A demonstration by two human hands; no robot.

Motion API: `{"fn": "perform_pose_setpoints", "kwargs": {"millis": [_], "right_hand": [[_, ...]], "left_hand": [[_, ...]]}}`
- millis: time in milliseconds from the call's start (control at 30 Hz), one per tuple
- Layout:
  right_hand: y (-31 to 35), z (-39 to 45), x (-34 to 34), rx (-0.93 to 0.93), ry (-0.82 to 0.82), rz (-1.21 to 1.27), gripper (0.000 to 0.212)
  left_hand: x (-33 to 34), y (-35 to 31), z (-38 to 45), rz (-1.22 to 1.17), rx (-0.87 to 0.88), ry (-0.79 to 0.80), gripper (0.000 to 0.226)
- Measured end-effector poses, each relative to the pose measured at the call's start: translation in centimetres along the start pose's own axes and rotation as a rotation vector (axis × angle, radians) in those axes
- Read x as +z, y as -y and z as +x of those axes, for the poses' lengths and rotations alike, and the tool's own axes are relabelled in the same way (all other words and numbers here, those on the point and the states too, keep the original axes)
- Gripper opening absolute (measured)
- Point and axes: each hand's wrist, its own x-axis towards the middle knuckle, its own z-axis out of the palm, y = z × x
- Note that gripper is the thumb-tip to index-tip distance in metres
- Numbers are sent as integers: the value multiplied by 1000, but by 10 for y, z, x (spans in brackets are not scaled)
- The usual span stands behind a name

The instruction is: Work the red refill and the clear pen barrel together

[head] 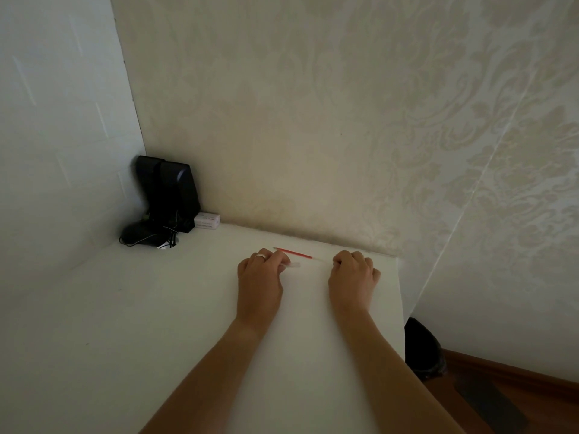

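Both forearms reach forward over the white table [125, 324]. Left hand [260, 277], with a ring on one finger, has its fingers curled round a clear pen barrel [293, 265], whose pale end sticks out to the right of the fingertips. Right hand [352, 274] is curled into a loose fist, its fingertips pinching the pale end of a red pen refill [296, 253]. The refill lies slanted between the two hands near the table's far edge, its tip pointing left past the left hand.

Far left corner: two black speakers [170, 195] against the wall, a black computer mouse [141, 237] with its cable in front, and a small white box [207, 220] just beside the speakers; its print is too small to read.

Behind: cream damask wallpaper [407, 120]. Lower right: wooden floor [532, 396] and a dark bin [423, 349] beside the table.
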Motion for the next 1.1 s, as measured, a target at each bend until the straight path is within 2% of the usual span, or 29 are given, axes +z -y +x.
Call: {"fn": "perform_pose_setpoints", "kwargs": {"millis": [100, 167, 267, 667, 867, 1000, 1100], "right_hand": [[2, -5, -6, -203, -46, 292, 7], [4, -9, -12, -312, 10, 441, 2], [8, -11, -20, -362, 93, 526, 4], [7, -10, -12, -430, 225, 530, 13], [7, -10, -15, -294, 280, 585, 4], [8, -11, -11, -314, 272, 451, 26], [9, -13, -7, -366, 219, 329, 28]], "left_hand": [[0, -1, -1, -8, -10, -7, 18], [-1, -3, -2, -13, -6, -15, 18], [-1, -4, -2, -23, 2, -11, 19], [3, 1, 0, -92, 44, 33, 24], [-2, -1, 1, -136, 93, 19, 25], [-3, -4, -1, -130, 104, 19, 25], [-3, -4, -1, -118, 74, 10, 28]]}}
